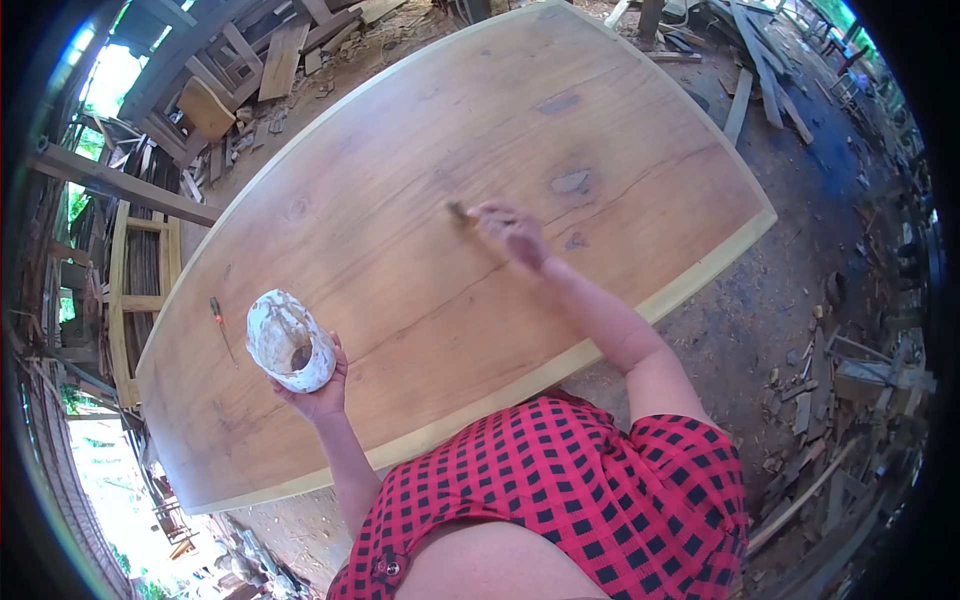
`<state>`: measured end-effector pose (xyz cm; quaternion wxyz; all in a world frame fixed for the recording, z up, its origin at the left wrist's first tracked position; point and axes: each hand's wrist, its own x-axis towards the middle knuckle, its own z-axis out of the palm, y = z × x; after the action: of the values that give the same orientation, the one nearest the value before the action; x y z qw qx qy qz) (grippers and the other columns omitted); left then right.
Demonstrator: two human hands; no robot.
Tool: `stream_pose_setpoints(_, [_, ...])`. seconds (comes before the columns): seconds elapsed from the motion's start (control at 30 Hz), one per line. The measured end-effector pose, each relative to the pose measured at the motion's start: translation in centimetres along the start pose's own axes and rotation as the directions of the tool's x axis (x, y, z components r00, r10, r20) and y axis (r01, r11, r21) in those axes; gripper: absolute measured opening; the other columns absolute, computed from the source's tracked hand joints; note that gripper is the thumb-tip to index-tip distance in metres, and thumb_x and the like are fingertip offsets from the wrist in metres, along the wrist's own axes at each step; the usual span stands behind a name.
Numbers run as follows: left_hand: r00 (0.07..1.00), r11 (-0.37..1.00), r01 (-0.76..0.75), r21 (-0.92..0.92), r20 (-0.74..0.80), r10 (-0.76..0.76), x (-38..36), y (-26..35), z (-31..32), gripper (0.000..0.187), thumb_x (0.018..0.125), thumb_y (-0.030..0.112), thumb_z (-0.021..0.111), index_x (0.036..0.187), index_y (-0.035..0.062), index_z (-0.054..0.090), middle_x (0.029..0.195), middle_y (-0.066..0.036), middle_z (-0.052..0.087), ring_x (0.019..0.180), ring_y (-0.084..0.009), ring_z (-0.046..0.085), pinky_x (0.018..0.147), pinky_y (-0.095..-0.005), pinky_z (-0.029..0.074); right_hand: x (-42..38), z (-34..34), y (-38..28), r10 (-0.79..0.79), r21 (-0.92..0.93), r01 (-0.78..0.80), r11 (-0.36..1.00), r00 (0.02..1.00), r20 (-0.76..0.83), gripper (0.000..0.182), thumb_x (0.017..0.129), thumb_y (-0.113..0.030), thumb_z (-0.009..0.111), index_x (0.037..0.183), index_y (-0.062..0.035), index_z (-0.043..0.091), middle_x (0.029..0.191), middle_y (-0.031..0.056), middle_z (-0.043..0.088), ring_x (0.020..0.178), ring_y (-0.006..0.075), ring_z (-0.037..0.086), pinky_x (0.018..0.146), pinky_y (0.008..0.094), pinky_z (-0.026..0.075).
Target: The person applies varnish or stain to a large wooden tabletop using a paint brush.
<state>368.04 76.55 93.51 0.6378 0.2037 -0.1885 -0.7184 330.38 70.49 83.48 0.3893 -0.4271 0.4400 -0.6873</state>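
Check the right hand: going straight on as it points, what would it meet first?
Probably the board, brush leading, if the right hand angles down; depth is unclear. If level, the way looks free to the board's far side, with the pot and screwdriver off the line.

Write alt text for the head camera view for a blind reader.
A person's right hand holds what looks like a brush, blurred, over a large wooden panel; their left hand holds a stained white container. A screwdriver lies on the panel.

Two hands [518,236] [322,396], one brush [459,212], one container [268,328], one screwdriver [218,316], one panel [390,250].
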Motion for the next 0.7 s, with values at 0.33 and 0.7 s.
stream_pose_setpoints(0.33, [0.999,0.999,-0.038,-0.015,-0.03,0.037,2.7,1.1,-0.7,0.077,0.066,0.05,0.069,0.13,0.0174,0.043,0.128,-0.009,0.048,0.118,-0.0399,0.041,0.089,-0.0513,0.044,8.6,-37.5,0.4,-0.467,-0.562,-0.331,0.758,0.325,-0.822,0.033,0.088,-0.038,0.048,0.105,-0.0137,0.062,0.104,0.0119,0.063,0.097,0.0293,0.058,0.079,0.0393,0.045])
stream_pose_setpoints(0.7, [0.99,0.997,-0.081,-0.003,-0.12,0.08,4.3,0.6,-0.1,0.082,0.065,0.055,0.067,0.132,0.0162,0.041,0.129,-0.012,0.044,0.116,-0.0434,0.04,0.086,-0.0521,0.044,17.8,-19.7,1.9,-0.667,-0.954,-0.204,0.219,0.683,-0.299,0.029,0.083,-0.033,0.052,0.106,-0.0205,0.064,0.091,0.0099,0.066,0.079,0.0307,0.062,0.068,0.0443,0.048])
